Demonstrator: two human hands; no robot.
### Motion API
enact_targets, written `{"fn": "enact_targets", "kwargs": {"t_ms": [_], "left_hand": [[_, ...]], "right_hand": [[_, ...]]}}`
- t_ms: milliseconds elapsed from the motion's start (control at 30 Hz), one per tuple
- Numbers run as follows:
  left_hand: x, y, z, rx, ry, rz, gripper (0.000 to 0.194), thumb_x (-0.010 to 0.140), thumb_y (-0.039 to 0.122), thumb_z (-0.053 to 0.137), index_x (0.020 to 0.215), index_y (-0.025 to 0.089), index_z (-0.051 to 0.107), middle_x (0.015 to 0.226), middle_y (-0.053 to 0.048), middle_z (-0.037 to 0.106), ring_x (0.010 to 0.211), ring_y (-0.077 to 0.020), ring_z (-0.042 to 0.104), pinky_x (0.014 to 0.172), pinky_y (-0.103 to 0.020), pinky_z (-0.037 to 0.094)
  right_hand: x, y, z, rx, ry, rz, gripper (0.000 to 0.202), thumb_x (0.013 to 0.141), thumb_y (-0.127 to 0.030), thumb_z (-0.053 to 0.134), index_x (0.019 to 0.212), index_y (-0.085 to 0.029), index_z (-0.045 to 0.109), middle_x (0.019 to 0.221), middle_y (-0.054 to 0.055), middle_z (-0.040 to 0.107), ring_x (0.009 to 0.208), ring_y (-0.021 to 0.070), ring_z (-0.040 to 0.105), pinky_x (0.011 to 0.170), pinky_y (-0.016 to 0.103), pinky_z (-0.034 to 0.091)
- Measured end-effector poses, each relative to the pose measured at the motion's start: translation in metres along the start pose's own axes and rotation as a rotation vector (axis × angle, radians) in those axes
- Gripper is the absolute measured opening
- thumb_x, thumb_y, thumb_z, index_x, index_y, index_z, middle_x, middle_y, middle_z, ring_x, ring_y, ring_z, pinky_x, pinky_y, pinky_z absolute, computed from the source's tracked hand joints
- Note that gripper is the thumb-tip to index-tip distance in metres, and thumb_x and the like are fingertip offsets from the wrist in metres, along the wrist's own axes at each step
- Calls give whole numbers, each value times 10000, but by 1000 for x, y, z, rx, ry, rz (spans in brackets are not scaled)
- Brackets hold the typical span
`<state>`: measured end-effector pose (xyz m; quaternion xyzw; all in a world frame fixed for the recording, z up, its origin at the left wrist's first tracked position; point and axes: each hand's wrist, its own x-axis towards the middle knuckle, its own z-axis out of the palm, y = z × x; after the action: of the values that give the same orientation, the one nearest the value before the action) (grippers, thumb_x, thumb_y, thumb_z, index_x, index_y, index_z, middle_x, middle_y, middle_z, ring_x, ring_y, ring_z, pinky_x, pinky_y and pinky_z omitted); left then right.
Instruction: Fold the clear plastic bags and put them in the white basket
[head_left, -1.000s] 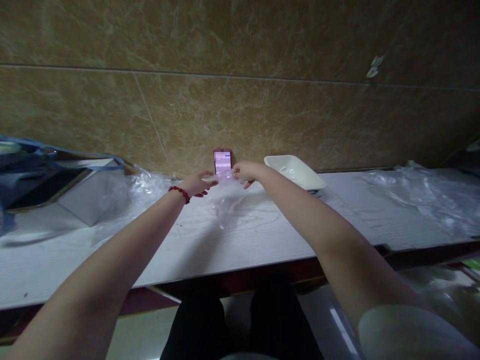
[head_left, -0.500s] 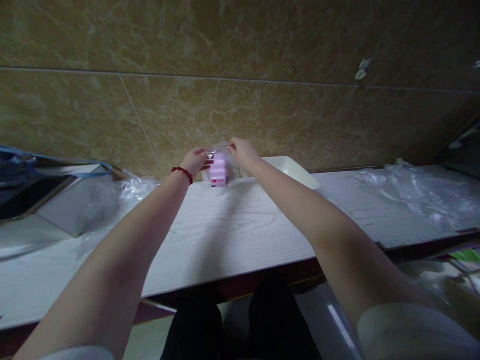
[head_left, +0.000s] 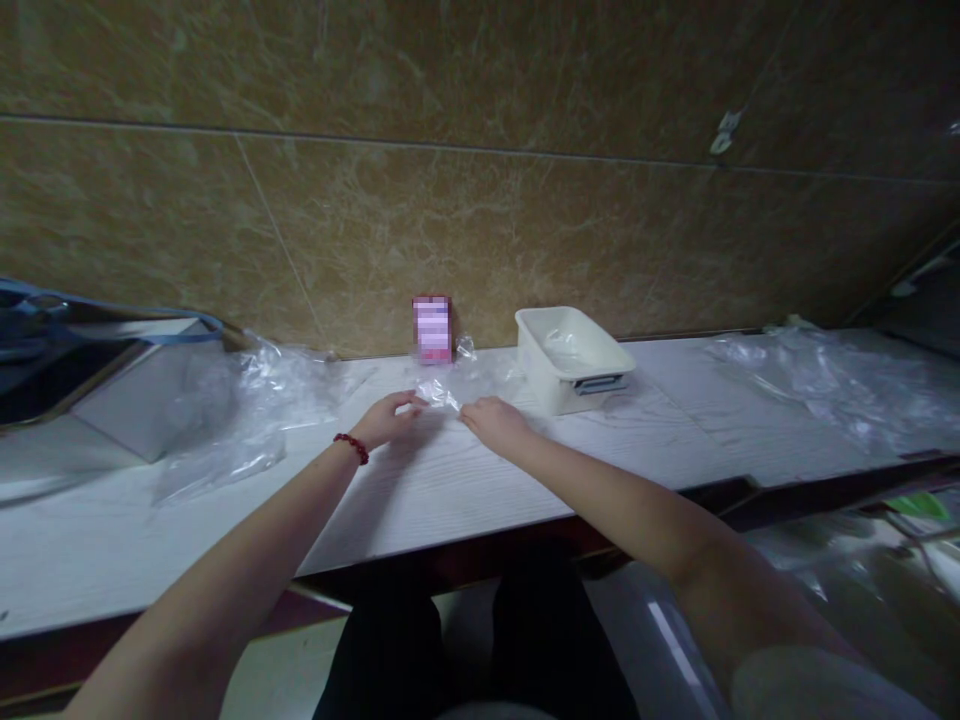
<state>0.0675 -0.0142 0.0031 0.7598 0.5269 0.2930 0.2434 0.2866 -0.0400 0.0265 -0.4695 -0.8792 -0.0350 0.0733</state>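
My left hand (head_left: pixel 388 418), with a red bead bracelet (head_left: pixel 352 447) at the wrist, has its fingertips at the left edge of a clear plastic bag (head_left: pixel 441 388). On the bag's other side, my right hand (head_left: pixel 498 425) pinches its near edge between thumb and fingers. The bag lies crinkled low over the white wood-grain tabletop (head_left: pixel 442 490). Just behind it, a pink-edged phone-like thing (head_left: pixel 433 330), its front blurred, stands upright by the wall. To the right of my right hand sits a cream plastic bin (head_left: pixel 559 390) with a grey handle clip and clear plastic inside.
More clear plastic bags (head_left: pixel 274 390) lie at the left, beside a white box (head_left: pixel 120 400) with a blue strap. Another heap of clear plastic (head_left: pixel 840 385) spreads over the right side. A brown marbled tile wall (head_left: pixel 480 220) borders the table's back.
Both hands have come back from the wall toward me and lower, with the clear plastic between them. The pink-edged thing and the cream bin now show more fully.
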Motion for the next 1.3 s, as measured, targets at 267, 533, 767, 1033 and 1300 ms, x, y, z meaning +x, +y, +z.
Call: {"fn": "enact_targets", "kwargs": {"t_ms": [267,533,767,1033,1300], "left_hand": [[-28,-18,6,341,95,-196,338,683,215,403,963,132,574,1039,-108,579,982,-220,518,855,-341,388],[-21,13,36,561,-61,143,384,780,199,329,1131,150,479,1151,-107,523,1065,-194,466,914,-334,342],[-2,8,61,619,-124,91,454,822,312,296,1239,155,381,1312,-113,365,1217,-270,281,958,-482,234],[1,-11,51,681,-149,10,575,800,516,250,1308,247,250,1377,-95,239,1245,-312,186,940,-555,145],[12,-69,0,703,34,-244,515,779,401,336,1213,132,399,1234,-175,422,1130,-284,386,887,-416,323]], "right_hand": [[-40,-23,25,-12,-101,-4,340,870,-358,286,932,-226,594,890,69,605,877,185,514,757,325,327],[-46,-23,11,95,-110,-35,350,814,-473,352,922,-259,608,966,72,599,979,252,451,818,454,250],[2,2,29,269,-16,-53,409,868,-340,255,1185,-153,433,1190,92,486,1119,172,396,912,322,288],[30,24,66,158,-102,66,626,800,-568,234,1319,-219,221,1389,74,182,1269,250,109,988,507,72],[39,28,46,228,-243,97,636,774,-588,274,1317,-263,213,1396,44,165,1270,266,94,968,547,96]]}}
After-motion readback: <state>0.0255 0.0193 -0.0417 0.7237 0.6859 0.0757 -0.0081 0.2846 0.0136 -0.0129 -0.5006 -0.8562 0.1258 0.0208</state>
